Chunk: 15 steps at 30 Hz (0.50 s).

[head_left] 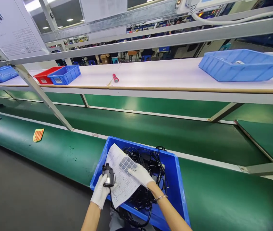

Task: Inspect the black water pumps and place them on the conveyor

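My left hand (101, 191), in a white glove, is closed around a small black pump-like part (108, 175) with a silver band, held at the near left rim of a blue bin (175, 179). My right hand (140, 175), also gloved, rests with fingers stretched on a printed paper sheet (122, 179) that lies across the bin, its fingertips at a small grey sticker sheet (127, 163). Under the paper the bin holds a tangle of black cables (151, 160) and more black parts.
The bin sits on a green conveyor belt (62, 150). An orange sticker sheet (38, 134) lies on the belt at left. A white upper shelf (165, 75) carries a large blue tray (242, 64), a red bin (45, 75), smaller blue bins (64, 74) and a red tool (115, 78).
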### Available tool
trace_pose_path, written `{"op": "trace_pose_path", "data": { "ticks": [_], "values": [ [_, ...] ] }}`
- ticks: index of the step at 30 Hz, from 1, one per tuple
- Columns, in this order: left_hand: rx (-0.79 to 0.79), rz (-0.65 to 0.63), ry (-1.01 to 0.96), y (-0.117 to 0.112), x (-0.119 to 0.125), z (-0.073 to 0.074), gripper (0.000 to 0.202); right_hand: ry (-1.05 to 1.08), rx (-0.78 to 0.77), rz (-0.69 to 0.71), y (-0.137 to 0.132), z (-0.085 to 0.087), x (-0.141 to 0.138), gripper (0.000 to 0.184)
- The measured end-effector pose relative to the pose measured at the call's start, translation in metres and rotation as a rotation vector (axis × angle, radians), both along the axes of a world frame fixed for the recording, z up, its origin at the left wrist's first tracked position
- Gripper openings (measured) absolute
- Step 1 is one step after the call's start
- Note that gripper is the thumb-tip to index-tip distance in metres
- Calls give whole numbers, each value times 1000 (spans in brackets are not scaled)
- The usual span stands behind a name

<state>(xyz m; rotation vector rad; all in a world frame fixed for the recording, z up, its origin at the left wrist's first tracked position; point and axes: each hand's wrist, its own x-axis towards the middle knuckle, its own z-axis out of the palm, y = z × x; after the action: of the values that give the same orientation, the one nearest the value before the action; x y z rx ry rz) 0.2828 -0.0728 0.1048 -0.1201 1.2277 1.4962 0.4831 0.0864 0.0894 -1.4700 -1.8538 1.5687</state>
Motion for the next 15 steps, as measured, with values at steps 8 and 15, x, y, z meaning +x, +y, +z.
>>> {"op": "trace_pose_path", "data": {
  "ticks": [8, 15],
  "values": [
    [-31, 73, 33, -2, -5, -1, 32, -22, -122, 61, -24, -20, 49, 39],
    [-24, 64, 46, 3, -3, -5, 32, -240, -187, -163, -47, -15, 136, 60]
  ]
}}
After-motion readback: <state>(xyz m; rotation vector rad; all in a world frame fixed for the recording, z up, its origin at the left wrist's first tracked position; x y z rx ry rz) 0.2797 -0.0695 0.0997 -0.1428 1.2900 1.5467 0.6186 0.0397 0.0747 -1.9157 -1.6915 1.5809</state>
